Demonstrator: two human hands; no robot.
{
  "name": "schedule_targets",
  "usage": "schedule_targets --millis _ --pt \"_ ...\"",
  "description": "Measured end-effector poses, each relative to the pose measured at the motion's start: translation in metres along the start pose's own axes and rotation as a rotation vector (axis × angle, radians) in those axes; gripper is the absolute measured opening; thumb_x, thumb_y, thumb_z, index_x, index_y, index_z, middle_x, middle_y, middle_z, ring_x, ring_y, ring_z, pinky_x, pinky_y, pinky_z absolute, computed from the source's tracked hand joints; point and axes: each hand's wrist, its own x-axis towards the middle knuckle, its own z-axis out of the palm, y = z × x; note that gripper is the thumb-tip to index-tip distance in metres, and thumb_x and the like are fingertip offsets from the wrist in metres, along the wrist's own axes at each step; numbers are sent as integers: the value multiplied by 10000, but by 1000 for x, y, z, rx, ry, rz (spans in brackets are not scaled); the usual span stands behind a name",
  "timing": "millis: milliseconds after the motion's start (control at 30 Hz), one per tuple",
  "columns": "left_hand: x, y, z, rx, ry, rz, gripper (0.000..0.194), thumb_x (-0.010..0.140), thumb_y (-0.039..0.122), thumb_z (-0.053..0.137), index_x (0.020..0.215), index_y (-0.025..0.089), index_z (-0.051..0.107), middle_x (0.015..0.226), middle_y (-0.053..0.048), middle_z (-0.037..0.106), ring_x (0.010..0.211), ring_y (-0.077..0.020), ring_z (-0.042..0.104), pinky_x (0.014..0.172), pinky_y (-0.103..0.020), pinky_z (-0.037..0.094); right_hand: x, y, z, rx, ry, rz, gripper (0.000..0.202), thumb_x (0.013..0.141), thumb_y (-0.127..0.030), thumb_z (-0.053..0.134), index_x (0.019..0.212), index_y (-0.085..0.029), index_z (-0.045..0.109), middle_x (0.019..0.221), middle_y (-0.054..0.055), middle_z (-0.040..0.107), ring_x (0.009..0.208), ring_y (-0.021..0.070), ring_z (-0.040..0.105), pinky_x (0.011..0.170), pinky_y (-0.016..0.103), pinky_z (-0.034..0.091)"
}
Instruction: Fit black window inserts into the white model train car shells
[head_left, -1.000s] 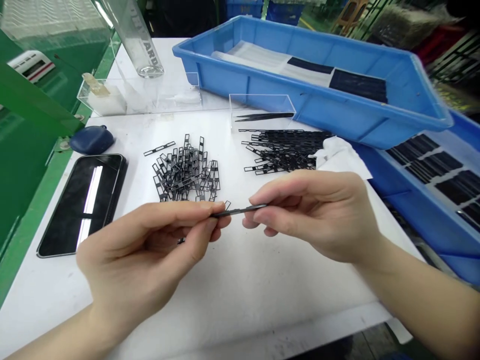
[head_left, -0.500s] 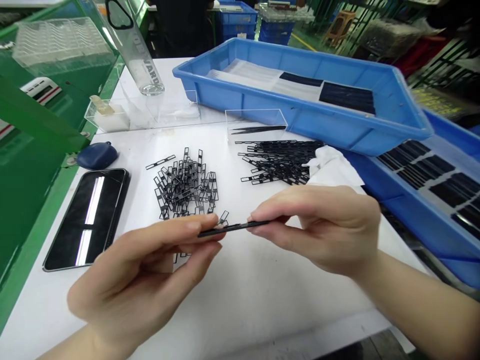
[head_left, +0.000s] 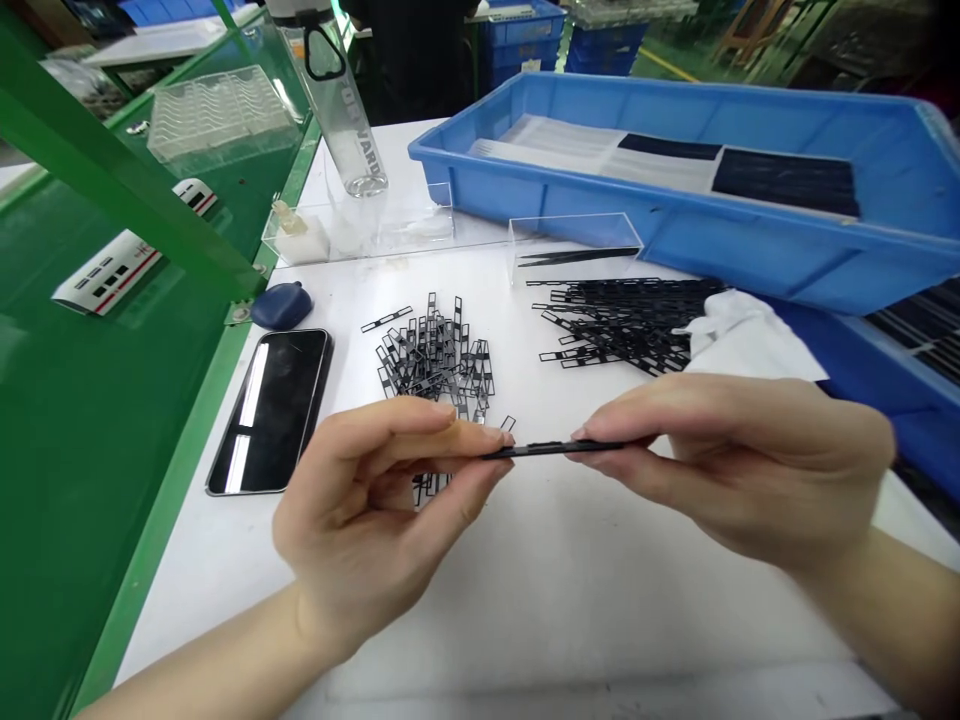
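A thin black strip [head_left: 544, 449] is held level and edge-on above the white table [head_left: 525, 610]. My left hand [head_left: 397, 490] pinches its left end between thumb and fingers. Its right end sits in the pinch of my right hand [head_left: 735, 470]. Beyond my left hand lies a loose pile of small black rectangular frames [head_left: 431, 355], partly hidden by that hand. Farther right, a heap of long black framed strips [head_left: 622, 320] lies beside a crumpled white tissue [head_left: 742, 325].
A phone [head_left: 274, 410] and a dark blue pouch-like object [head_left: 281, 305] lie at left. Behind stand a clear bottle [head_left: 352, 140], clear acrylic holders, one with black tweezers [head_left: 577, 257], and a large blue bin [head_left: 600, 195]. A green post [head_left: 142, 170] rises at left.
The view has shifted left, so everything on the table appears farther right. My left fingers now close on the strip's end; before, the thumb was apart from it. The strip looks more level.
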Motion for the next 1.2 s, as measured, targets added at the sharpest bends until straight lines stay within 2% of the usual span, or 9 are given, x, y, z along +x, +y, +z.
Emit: schedule_targets --millis 300,433,633,700,900,967,1100,1200 --pt "1 -2 -1 -134 -27 -8 487 793 -30 847 1012 315 581 941 132 848 849 -111 832 744 -191 704 1 1 -2 -9 -11 12 273 821 -183 876 999 -387 838 826 -43 826 643 201 746 459 336 583" --pt "1 -3 0 -129 -9 -16 462 805 4 850 986 311 555 912 116 846 821 -140 835 730 -238 718 1 0 -3 -12 -13 -7 276 809 -181 885 994 -380 840 828 -45 831 659 198 759 497 332 604" --pt "2 -3 3 -247 26 17 487 772 -76 820 936 291 546 856 126 823 795 -126 820 781 -255 699 5 -1 -2 8 -43 -51 255 809 -126 861 950 -337 834 784 -23 826 650 199 774 517 314 624" --pt "4 -6 3 -257 4 48 474 773 -89 807 912 277 540 847 110 813 782 -132 802 795 -293 684 6 -2 -1 25 -70 -77 237 814 -95 837 930 -301 818 776 -12 822 665 191 780 535 293 634" --pt "9 -17 0 -270 -102 309 525 731 -196 752 937 225 515 917 20 794 777 -155 772 729 -316 635 4 -2 -2 66 -124 -174 204 837 10 750 934 -169 763 787 46 809 708 162 783 596 248 640" --pt "10 -19 0 -288 -126 314 539 731 -201 743 973 224 518 923 18 784 782 -160 768 734 -337 633 3 -1 -3 58 -126 -163 188 847 0 753 936 -164 754 802 49 811 719 155 778 606 246 637" --pt "7 -20 0 -285 -194 292 617 734 -179 780 1135 214 525 996 -14 803 912 -206 776 870 -414 641 4 0 -2 50 -144 -191 155 861 -18 774 928 -155 749 827 46 823 745 142 783 641 231 637" --pt "3 -19 2 -301 -212 267 594 755 -167 793 1155 196 547 1017 -31 823 938 -202 792 883 -384 655 5 0 1 57 -172 -229 111 873 -17 776 932 -108 752 835 68 828 758 136 788 680 210 636"
